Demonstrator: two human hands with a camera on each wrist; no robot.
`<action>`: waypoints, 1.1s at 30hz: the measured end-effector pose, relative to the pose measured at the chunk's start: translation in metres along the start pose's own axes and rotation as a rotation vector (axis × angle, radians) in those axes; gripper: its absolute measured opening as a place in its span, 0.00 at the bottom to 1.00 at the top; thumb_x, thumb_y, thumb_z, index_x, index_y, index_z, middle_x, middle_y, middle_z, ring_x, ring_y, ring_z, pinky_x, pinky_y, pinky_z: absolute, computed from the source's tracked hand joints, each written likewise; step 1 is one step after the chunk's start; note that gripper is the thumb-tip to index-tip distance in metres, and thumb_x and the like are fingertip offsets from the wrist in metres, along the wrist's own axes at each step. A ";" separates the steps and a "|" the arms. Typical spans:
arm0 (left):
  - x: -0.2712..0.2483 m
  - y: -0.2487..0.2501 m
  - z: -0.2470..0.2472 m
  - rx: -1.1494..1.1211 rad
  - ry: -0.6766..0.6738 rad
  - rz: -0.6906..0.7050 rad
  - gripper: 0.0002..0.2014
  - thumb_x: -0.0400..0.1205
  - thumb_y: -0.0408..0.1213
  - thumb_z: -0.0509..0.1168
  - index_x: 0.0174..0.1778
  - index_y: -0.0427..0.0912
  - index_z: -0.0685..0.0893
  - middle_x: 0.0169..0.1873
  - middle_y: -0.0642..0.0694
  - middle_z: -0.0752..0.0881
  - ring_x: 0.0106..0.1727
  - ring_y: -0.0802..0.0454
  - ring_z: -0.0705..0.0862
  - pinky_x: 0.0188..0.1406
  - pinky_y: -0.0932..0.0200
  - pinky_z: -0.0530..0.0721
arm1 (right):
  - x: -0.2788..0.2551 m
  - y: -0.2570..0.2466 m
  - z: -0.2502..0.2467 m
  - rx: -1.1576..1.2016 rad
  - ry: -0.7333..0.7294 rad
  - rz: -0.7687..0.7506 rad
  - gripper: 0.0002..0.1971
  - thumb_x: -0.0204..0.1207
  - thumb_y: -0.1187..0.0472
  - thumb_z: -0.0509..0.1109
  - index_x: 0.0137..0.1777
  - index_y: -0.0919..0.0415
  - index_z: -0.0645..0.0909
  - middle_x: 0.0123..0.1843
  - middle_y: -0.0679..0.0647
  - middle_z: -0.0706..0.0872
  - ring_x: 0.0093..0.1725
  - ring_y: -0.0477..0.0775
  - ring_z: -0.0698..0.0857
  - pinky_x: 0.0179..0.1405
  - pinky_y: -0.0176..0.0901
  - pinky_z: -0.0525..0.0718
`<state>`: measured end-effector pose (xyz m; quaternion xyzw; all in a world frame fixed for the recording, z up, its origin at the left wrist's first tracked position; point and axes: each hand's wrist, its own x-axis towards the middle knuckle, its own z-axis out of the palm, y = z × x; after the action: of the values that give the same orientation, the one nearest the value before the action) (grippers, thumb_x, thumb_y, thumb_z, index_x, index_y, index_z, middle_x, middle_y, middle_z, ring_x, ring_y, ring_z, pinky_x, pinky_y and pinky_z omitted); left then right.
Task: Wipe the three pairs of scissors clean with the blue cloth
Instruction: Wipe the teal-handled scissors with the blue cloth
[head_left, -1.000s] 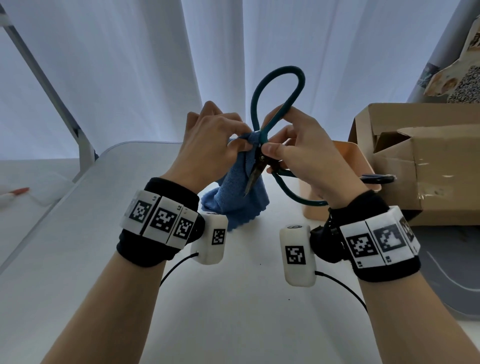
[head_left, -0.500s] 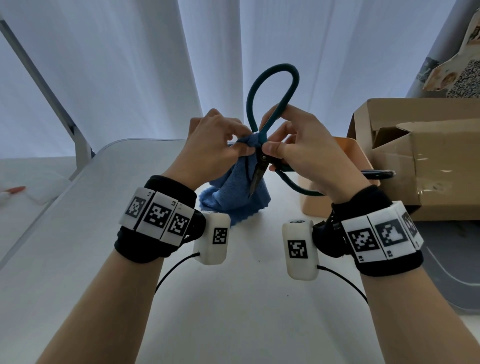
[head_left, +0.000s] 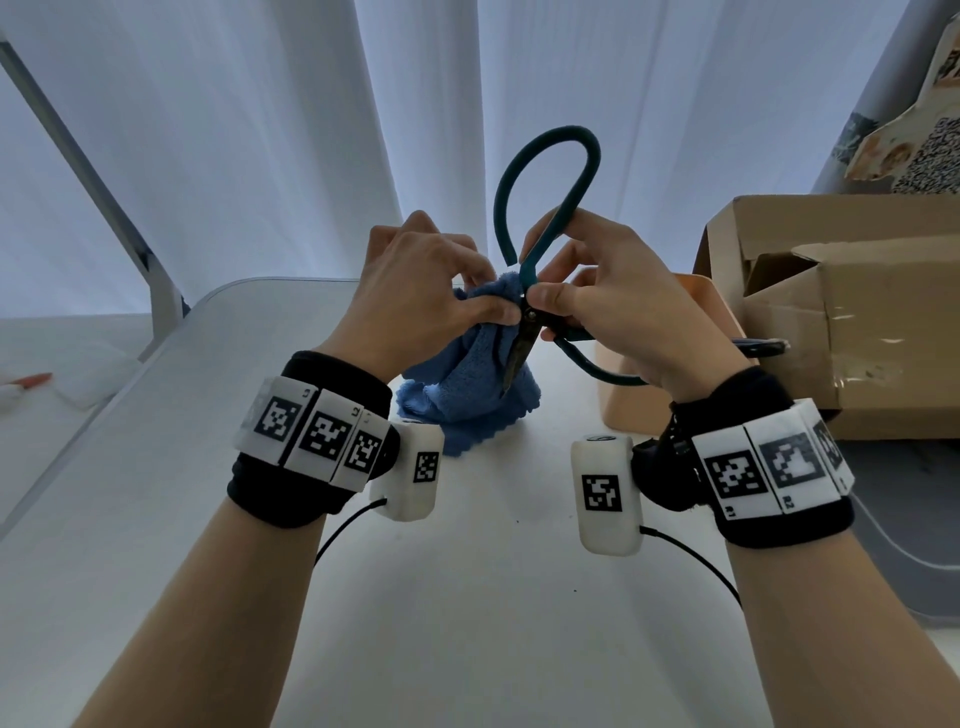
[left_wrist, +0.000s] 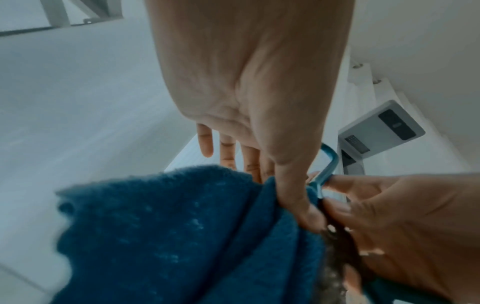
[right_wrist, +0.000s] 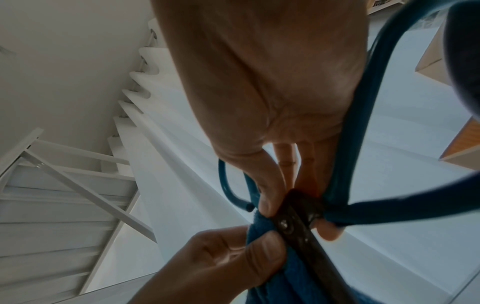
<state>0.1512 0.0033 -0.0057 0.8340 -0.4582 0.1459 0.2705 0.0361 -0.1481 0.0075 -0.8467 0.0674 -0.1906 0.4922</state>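
A pair of scissors (head_left: 545, 208) with large teal loop handles and dark blades (head_left: 517, 353) is held upright above the white table, blades pointing down. My right hand (head_left: 597, 306) pinches them at the pivot (right_wrist: 285, 223). My left hand (head_left: 431, 296) pinches the blue cloth (head_left: 467, 384) against the blades just below the pivot; the cloth (left_wrist: 182, 236) hangs down behind the blades toward the table. Another dark scissor handle (head_left: 758, 345) sticks out of an orange container (head_left: 691, 291) behind my right hand.
The white table (head_left: 467, 623) extends in front of me. An open cardboard box (head_left: 852, 312) stands at the right, next to the orange container. White curtains hang behind. A grey surface (head_left: 909, 545) lies at the right edge.
The hands and scissors have stayed in nearly the same place. My left hand's pinch on the cloth has shifted slightly along the blades near the pivot.
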 end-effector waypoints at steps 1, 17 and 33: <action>0.000 0.002 0.001 -0.031 -0.004 0.009 0.11 0.75 0.60 0.72 0.42 0.59 0.90 0.39 0.63 0.85 0.52 0.57 0.70 0.56 0.53 0.60 | 0.000 0.000 0.000 -0.005 -0.001 -0.001 0.15 0.79 0.70 0.73 0.60 0.51 0.81 0.44 0.55 0.86 0.34 0.53 0.90 0.38 0.45 0.93; 0.001 0.002 0.000 -0.123 0.043 0.057 0.09 0.74 0.57 0.73 0.45 0.61 0.92 0.38 0.64 0.88 0.55 0.54 0.75 0.56 0.55 0.60 | 0.000 -0.001 -0.002 0.001 -0.043 0.010 0.16 0.79 0.68 0.74 0.62 0.50 0.81 0.47 0.58 0.86 0.37 0.52 0.91 0.40 0.48 0.93; 0.000 0.007 -0.005 -0.162 0.024 0.051 0.09 0.76 0.47 0.72 0.49 0.52 0.93 0.35 0.68 0.79 0.53 0.55 0.79 0.68 0.36 0.73 | -0.001 -0.002 -0.005 0.079 -0.033 0.064 0.15 0.79 0.71 0.73 0.60 0.53 0.82 0.45 0.58 0.85 0.35 0.49 0.90 0.38 0.48 0.93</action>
<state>0.1448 0.0033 0.0008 0.7956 -0.4863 0.1252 0.3388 0.0327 -0.1503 0.0113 -0.8270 0.0788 -0.1631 0.5322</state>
